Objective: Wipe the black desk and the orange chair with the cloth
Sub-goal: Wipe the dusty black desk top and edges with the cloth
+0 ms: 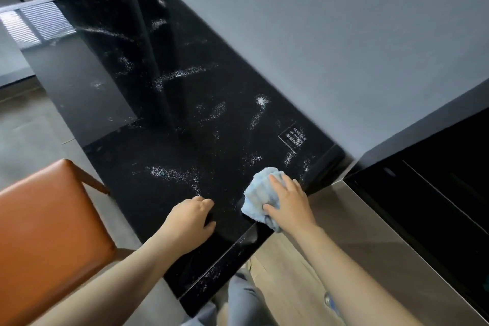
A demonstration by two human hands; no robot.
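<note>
We are wiping the desk (pixel 185 127), streaked white towards 12 o'clock, with the chair (pixel 45 233) waiting at 8 o'clock. Our left hand (pixel 190 222) is resting loosely curled at 6 o'clock, holding nothing, while our right hand (pixel 288 201) is gripping the bunched cloth (pixel 258 193) at 5 o'clock. Pressing flat in overlapping passes is likely serving best.

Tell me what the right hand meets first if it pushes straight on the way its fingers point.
Just ahead of the right hand and its blue cloth lies a patch of white specks on the black desk. Beyond that the desk looks free; the wall seems to stay off to the right.
</note>
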